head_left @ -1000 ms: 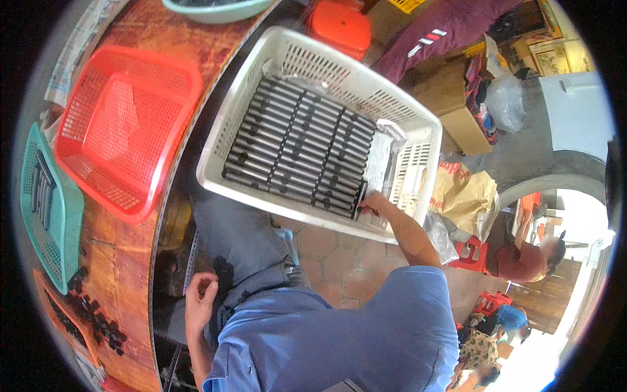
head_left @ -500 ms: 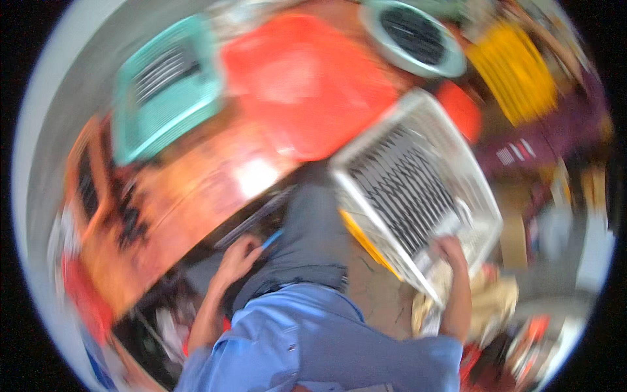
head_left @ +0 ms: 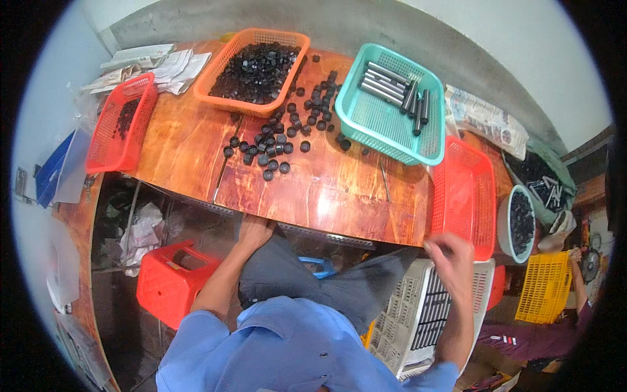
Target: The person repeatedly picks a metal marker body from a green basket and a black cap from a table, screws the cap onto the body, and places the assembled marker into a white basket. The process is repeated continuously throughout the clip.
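Note:
My left hand (head_left: 257, 230) is at the table's near edge, its fingers mostly hidden there. My right hand (head_left: 452, 256) is at the table's near right corner, fingers loosely bent and apart, nothing visible in them. Below it, by my right leg, stands a white plastic crate (head_left: 396, 321) holding rows of dark tubes (head_left: 432, 312). On the wooden table (head_left: 313, 196), a teal basket (head_left: 398, 140) holds several dark, shiny tubes (head_left: 385, 85). Many small black caps (head_left: 268, 149) lie loose left of it.
An orange basket (head_left: 251, 110) full of black pieces stands at the back; a red basket (head_left: 112, 157) is far left. Right are another red basket (head_left: 465, 196) and a pale tub (head_left: 530, 251). A red stool (head_left: 163, 287) stands lower left. Another person's hand (head_left: 576, 255) holds a yellow crate (head_left: 545, 287).
My view has swung right to left, toward the table. My right hand has left the white crate for the table corner; my left hand has moved from beside my leg to the table edge.

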A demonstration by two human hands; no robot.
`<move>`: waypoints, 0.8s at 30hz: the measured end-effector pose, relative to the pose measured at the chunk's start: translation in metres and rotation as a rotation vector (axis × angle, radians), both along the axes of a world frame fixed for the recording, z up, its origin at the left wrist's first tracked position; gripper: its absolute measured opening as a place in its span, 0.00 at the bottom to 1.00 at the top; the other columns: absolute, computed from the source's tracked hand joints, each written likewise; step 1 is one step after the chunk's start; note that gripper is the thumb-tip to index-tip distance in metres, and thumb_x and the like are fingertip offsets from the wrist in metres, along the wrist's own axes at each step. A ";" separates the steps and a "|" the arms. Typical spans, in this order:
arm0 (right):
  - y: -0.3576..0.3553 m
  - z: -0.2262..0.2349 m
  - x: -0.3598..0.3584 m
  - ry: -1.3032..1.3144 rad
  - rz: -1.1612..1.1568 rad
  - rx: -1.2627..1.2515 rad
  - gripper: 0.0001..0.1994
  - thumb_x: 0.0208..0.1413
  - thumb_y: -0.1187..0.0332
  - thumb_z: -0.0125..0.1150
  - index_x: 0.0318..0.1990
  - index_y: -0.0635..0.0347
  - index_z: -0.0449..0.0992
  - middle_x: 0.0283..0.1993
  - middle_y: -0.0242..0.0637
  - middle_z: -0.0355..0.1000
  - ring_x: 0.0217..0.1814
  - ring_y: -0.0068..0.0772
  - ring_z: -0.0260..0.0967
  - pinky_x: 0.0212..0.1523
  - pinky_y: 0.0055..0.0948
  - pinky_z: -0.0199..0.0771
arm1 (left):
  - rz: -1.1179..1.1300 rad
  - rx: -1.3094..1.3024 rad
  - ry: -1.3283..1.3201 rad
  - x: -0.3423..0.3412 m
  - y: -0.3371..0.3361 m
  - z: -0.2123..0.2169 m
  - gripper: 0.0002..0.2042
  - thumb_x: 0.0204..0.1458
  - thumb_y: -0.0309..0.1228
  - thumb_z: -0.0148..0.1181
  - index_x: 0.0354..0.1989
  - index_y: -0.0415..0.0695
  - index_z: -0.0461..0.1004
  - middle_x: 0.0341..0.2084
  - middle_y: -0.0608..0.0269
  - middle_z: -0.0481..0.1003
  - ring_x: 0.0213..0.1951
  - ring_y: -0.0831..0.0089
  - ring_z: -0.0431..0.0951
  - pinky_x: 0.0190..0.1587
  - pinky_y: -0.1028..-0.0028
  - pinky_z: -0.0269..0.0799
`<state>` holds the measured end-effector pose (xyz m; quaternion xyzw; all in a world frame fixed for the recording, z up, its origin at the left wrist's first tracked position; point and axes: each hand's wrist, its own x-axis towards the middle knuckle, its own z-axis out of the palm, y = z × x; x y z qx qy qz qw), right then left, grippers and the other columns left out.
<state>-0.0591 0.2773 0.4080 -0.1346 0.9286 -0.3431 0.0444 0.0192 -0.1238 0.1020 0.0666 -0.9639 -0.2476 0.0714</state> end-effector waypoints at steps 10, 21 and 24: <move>-0.152 -0.065 -0.290 0.371 0.169 0.449 0.10 0.51 0.72 0.54 0.39 0.59 0.81 0.39 0.54 0.78 0.47 0.54 0.76 0.49 0.49 0.75 | 0.091 0.123 -0.008 0.003 -0.017 -0.016 0.22 0.55 0.42 0.57 0.52 0.39 0.74 0.50 0.41 0.74 0.53 0.43 0.72 0.61 0.51 0.63; -0.154 -0.106 -0.350 0.133 0.125 0.782 0.14 0.51 0.69 0.56 0.42 0.66 0.79 0.47 0.56 0.76 0.52 0.55 0.75 0.53 0.47 0.75 | 0.120 0.079 0.195 0.001 -0.019 -0.019 0.20 0.49 0.36 0.60 0.51 0.43 0.75 0.47 0.46 0.76 0.50 0.46 0.74 0.56 0.51 0.67; -0.143 -0.105 -0.347 0.003 0.099 0.708 0.15 0.48 0.65 0.63 0.40 0.65 0.82 0.42 0.55 0.78 0.49 0.53 0.77 0.50 0.45 0.76 | 0.079 0.000 0.205 -0.003 -0.014 -0.030 0.21 0.49 0.38 0.61 0.51 0.43 0.75 0.48 0.45 0.76 0.50 0.46 0.74 0.55 0.50 0.67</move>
